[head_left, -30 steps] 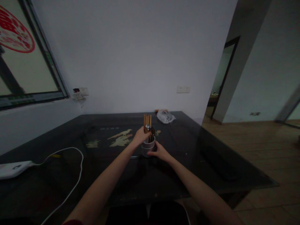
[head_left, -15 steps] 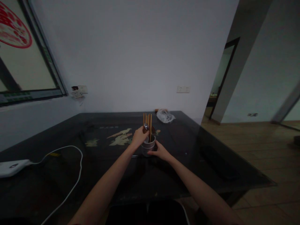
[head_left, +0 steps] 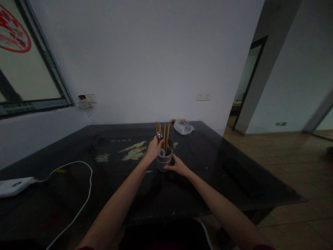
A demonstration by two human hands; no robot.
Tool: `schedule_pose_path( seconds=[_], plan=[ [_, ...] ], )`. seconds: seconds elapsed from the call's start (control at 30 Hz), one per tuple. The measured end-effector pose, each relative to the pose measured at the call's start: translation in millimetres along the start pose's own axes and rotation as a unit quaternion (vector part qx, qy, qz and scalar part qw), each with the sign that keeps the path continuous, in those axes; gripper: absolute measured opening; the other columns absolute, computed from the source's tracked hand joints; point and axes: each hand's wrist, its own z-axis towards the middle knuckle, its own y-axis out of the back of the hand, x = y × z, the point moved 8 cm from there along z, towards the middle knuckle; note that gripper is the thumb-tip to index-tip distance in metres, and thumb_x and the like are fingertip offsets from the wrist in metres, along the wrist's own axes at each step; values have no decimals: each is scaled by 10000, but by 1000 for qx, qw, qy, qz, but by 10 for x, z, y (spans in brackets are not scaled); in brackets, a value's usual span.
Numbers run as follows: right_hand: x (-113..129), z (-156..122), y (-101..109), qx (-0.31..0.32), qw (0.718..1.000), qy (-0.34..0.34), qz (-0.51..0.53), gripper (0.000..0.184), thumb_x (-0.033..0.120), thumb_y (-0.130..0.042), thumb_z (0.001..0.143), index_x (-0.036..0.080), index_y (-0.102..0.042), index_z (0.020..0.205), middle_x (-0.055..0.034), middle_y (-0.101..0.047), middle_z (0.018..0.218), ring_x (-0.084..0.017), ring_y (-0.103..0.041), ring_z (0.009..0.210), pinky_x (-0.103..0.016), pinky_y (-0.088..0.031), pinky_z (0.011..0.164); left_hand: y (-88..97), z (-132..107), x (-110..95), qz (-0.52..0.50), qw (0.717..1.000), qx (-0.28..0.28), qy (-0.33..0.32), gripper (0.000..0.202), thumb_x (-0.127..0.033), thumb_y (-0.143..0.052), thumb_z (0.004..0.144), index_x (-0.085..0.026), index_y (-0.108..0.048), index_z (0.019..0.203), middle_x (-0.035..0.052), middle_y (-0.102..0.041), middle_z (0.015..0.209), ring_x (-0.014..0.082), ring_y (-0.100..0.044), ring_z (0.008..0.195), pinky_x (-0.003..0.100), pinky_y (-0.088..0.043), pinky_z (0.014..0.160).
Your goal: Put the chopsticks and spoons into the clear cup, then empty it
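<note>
A grey cylindrical holder (head_left: 161, 166) stands upright on the dark table, with several wooden chopsticks (head_left: 165, 137) sticking out of its top. My right hand (head_left: 179, 165) is wrapped round the holder's right side, thumb across the front. Over the left part of the rim, my left hand (head_left: 153, 150) is closed at a shiny metal spoon (head_left: 159, 134), whose bowl points up. Some chopsticks rise just behind these fingers; whether they are gripped too I cannot tell. A dark spoon (head_left: 170, 143) leans at the holder's right side. Inside the rim, a pale round piece (head_left: 161, 152) shows.
A crumpled clear plastic bag (head_left: 183, 127) lies near the wall. At the left, a white power strip (head_left: 16, 186) trails a white cable (head_left: 90, 187). A dark flat object (head_left: 243, 178) rests on the right of the table (head_left: 203, 187).
My left hand has risen slightly and shifted left with the spoon. Some chopsticks now spread apart to the left. My right hand stays on the holder.
</note>
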Motion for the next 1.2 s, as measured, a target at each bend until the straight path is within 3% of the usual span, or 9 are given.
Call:
schedule_pose_path(
  seconds=[0.13,0.33,0.5,0.7,0.83,0.93,1.0,1.1,1.2],
  plan=[
    [-8,1,-1,2,1000,-8,4,769,345,-829,551,184,-497,1226,-101,-593,1221,-263,-562,1119,-425,-416,993,52,8,-36,-19,1000,-4,-1,162,-250,-416,892,-176,-557,923,100,-692,922,240,-655,875,346,-485,799],
    [-10,1,7,-5,1000,-7,5,756,351,-827,555,191,-501,1218,-90,-597,1210,-254,-558,1119,-422,-413,992,129,32,-98,-127,992,-13,-12,155,-263,-384,906,-173,-509,922,116,-699,958,214,-680,885,352,-512,831],
    [-58,11,13,-2,1000,-7,-3,743,359,-831,550,192,-512,1200,-87,-603,1201,-257,-558,1116,-427,-407,996,324,42,-232,-230,971,-47,-38,194,-338,-389,913,-166,-476,938,111,-699,952,202,-688,870,379,-524,858],
    [-59,5,16,3,1000,-11,-16,757,360,-821,567,186,-496,1229,-99,-603,1197,-254,-571,1089,-423,-421,976,887,-63,-546,-314,931,-137,-125,259,-417,-424,916,-161,-450,952,89,-693,938,177,-690,857,359,-545,845],
    [-42,2,3,9,1000,-6,1,756,338,-813,579,187,-483,1242,-100,-589,1222,-249,-558,1116,-413,-414,988,1311,-118,-582,-338,914,-170,-148,264,-432,-448,911,-172,-450,961,77,-695,919,159,-692,818,327,-558,808],
    [-54,0,2,8,1000,-14,10,725,333,-811,583,192,-493,1220,-91,-591,1219,-250,-553,1129,-418,-407,1001,1525,-80,-388,-325,923,-165,-126,256,-417,-464,904,-175,-461,984,62,-695,868,136,-687,719,282,-566,718],
    [-42,-4,12,2,1000,-14,-5,716,337,-810,584,196,-500,1213,-88,-589,1223,-253,-545,1141,-428,-397,1012,1570,-24,-134,-307,937,-146,-84,247,-391,-468,899,-166,-469,1001,52,-690,826,121,-670,645,260,-559,653],
    [11,-14,20,-5,1000,-4,-21,718,336,-805,592,200,-496,1225,-92,-585,1232,-256,-530,1160,-435,-378,1030,1517,36,375,-242,964,-111,15,185,-312,-434,901,-146,-477,971,36,-672,743,108,-629,542,236,-531,558],
    [31,-22,7,-2,1000,-6,-9,717,329,-798,602,197,-486,1234,-98,-584,1236,-252,-538,1155,-426,-385,1027,1428,19,888,-111,983,-79,125,166,-236,-391,894,-124,-500,950,50,-679,750,100,-597,483,212,-497,498]
  ],
)
